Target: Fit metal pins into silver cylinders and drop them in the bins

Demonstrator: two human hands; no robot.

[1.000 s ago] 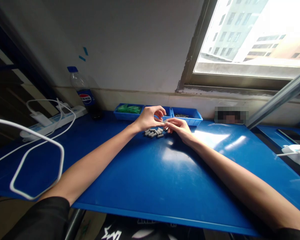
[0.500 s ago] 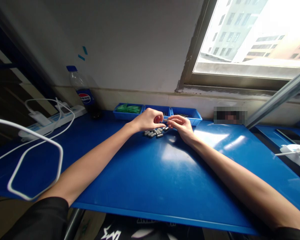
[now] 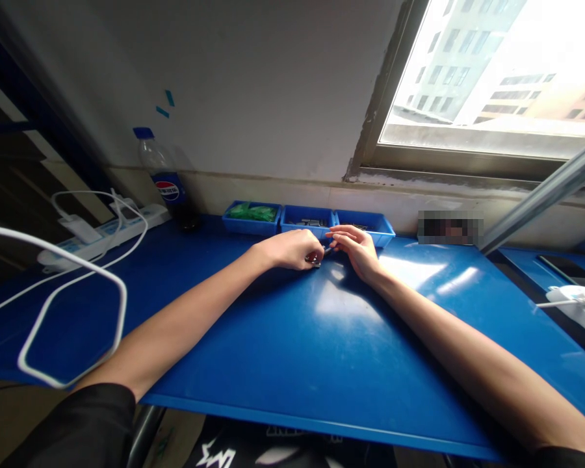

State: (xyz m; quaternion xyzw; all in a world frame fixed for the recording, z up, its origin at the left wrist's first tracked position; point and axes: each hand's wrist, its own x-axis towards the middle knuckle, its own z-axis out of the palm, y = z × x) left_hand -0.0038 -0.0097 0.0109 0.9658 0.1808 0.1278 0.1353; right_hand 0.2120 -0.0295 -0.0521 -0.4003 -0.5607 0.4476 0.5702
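My left hand (image 3: 299, 250) is closed, its curled fingertips down at the pile of small metal cylinders (image 3: 314, 263) on the blue table. Most of that pile is hidden behind the hand, and what its fingers grip cannot be made out. Close on the right, my right hand (image 3: 358, 250) has thumb and fingers drawn together at a small dark piece (image 3: 327, 249) between the two hands. Its kind is too small to tell. Just behind the hands stand the middle blue bin (image 3: 292, 227), with small metal parts inside, and the right blue bin (image 3: 383, 234), with dark thin pieces.
A left blue bin (image 3: 248, 226) holds green plastic packets. Against the wall stands a cola bottle (image 3: 168, 185), beside a power strip (image 3: 58, 257) with white cables (image 3: 121, 305) looping over the table's left side. A metal bar (image 3: 541, 195) slants across at the right.
My left hand has lowered and closed over the metal cylinders, covering most of them. My right hand stays nearly in place, its fingertips slightly lower. The middle bin's contents show more.
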